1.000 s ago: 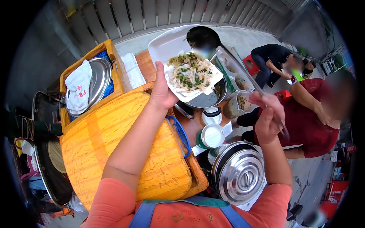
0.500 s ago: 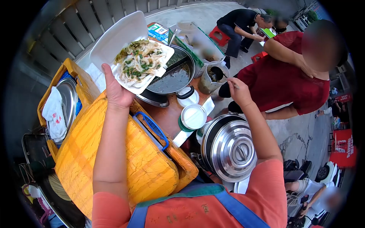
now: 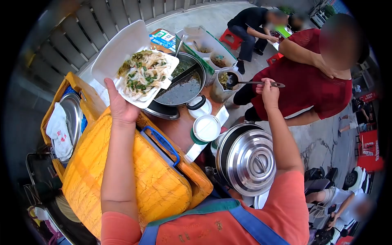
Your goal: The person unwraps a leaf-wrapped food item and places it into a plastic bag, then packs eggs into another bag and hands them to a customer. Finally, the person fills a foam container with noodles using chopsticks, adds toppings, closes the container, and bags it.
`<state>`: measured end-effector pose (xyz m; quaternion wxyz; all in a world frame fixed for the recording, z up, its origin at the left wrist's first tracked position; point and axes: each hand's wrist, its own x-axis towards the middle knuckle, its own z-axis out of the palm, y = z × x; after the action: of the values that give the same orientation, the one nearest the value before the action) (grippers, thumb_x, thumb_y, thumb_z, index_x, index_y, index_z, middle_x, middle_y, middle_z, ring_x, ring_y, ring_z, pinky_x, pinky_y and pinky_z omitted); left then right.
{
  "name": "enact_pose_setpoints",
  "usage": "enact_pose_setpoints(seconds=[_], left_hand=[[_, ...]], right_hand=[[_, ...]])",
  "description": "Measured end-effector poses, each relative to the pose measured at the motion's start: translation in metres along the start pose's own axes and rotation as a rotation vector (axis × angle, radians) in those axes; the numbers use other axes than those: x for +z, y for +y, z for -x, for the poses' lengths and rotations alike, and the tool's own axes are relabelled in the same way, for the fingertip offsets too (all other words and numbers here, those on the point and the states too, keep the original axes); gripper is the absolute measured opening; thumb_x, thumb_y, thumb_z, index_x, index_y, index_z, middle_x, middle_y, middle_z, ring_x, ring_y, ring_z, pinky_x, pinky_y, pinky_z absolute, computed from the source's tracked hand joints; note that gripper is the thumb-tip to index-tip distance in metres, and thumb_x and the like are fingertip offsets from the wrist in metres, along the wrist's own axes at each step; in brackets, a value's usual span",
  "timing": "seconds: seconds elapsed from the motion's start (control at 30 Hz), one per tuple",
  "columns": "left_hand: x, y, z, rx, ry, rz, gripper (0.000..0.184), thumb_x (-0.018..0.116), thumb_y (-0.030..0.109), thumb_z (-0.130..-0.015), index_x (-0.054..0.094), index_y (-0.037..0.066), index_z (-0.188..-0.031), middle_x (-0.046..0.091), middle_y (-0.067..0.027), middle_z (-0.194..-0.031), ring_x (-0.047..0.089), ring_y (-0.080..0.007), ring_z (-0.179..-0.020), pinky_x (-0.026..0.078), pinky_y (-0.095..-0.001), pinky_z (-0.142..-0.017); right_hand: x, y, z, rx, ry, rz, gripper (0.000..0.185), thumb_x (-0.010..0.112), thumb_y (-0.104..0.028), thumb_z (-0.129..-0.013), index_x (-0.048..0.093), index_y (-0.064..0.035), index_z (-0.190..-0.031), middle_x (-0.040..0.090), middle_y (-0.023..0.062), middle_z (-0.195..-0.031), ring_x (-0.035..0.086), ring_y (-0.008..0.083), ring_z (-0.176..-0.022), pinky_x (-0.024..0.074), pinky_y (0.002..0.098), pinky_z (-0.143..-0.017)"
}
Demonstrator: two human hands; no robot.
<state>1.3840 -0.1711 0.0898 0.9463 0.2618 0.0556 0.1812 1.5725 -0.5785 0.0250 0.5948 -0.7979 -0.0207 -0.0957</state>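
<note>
My left hand [image 3: 122, 107] grips a white foam takeaway box [image 3: 118, 53] from below, its lid tipped back. In the box lie pale flat noodles [image 3: 145, 75] with chopped green onion and leafy greens. My right hand [image 3: 268, 93] is closed round the handle of a dark ladle [image 3: 233, 80]. The ladle's bowl is at the mouth of a plastic tub [image 3: 221, 93] holding a dark, chunky topping. Between my hands stands a divided metal pot [image 3: 179, 97] with brothy liquid in both halves.
An orange insulated box [image 3: 134, 171] fills the near left. A lidded steel pot [image 3: 251, 163] stands near right, with white-lidded jars [image 3: 206, 128] on the table. A green-edged container [image 3: 212, 49] holds more tubs. A person in dark red [image 3: 306, 81] stands close on the right.
My right hand has risen and moved right with the ladle, whose handle now lies nearly level. The foam box has shifted slightly left and down in view.
</note>
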Motion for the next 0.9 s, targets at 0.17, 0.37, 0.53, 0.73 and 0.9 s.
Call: enact_pose_setpoints(seconds=[0.17, 0.37, 0.53, 0.73, 0.9], left_hand=[[-0.002, 0.002, 0.002, -0.007, -0.024, 0.031, 0.077, 0.042, 0.061, -0.084, 0.031, 0.004, -0.135, 0.039, -0.0133, -0.136, 0.038, -0.0301, -0.124, 0.030, -0.0432, -0.104], [-0.001, -0.004, 0.003, -0.042, 0.030, 0.071, 0.075, 0.049, 0.060, -0.081, 0.036, 0.006, -0.132, 0.044, -0.0129, -0.131, 0.043, -0.0306, -0.120, 0.034, -0.0438, -0.102], [0.003, 0.009, 0.016, -0.010, -0.046, 0.091, 0.077, 0.053, 0.060, -0.078, 0.037, 0.007, -0.131, 0.045, -0.0133, -0.130, 0.044, -0.0308, -0.119, 0.034, -0.0454, -0.101], [-0.001, 0.011, 0.019, -0.070, -0.029, 0.119, 0.073, 0.043, 0.061, -0.084, 0.036, 0.007, -0.132, 0.043, -0.0138, -0.132, 0.042, -0.0327, -0.121, 0.032, -0.0468, -0.103], [-0.004, 0.008, 0.014, -0.041, -0.045, 0.103, 0.075, 0.048, 0.061, -0.081, 0.035, 0.008, -0.132, 0.044, -0.0131, -0.131, 0.042, -0.0315, -0.120, 0.033, -0.0454, -0.102]], right_hand=[[-0.024, -0.033, 0.015, 0.058, 0.093, -0.236, 0.023, 0.040, -0.018, -0.095, 0.051, 0.0015, -0.097, 0.061, 0.0132, -0.074, 0.061, 0.0158, -0.058, 0.0536, 0.0251, -0.054], [-0.009, -0.134, 0.058, -0.172, -0.009, -0.315, 0.027, 0.039, -0.022, -0.096, 0.050, 0.0027, -0.100, 0.062, 0.0154, -0.079, 0.062, 0.0167, -0.065, 0.0538, 0.0252, -0.061], [0.033, -0.206, 0.112, -0.459, -0.220, -0.434, 0.027, 0.036, -0.020, -0.097, 0.048, 0.0035, -0.100, 0.062, 0.0183, -0.081, 0.064, 0.0215, -0.068, 0.0537, 0.0285, -0.064], [0.072, -0.213, 0.136, -1.680, -0.551, 0.273, 0.031, 0.064, -0.013, -0.069, 0.057, -0.0024, -0.097, 0.059, 0.0167, -0.090, 0.062, 0.0275, -0.074, 0.0529, 0.0339, -0.060], [0.067, -0.189, 0.133, -1.116, -0.260, -0.199, 0.018, 0.041, -0.011, -0.094, 0.049, 0.0011, -0.104, 0.060, 0.0199, -0.094, 0.063, 0.0258, -0.078, 0.0535, 0.0327, -0.069]])
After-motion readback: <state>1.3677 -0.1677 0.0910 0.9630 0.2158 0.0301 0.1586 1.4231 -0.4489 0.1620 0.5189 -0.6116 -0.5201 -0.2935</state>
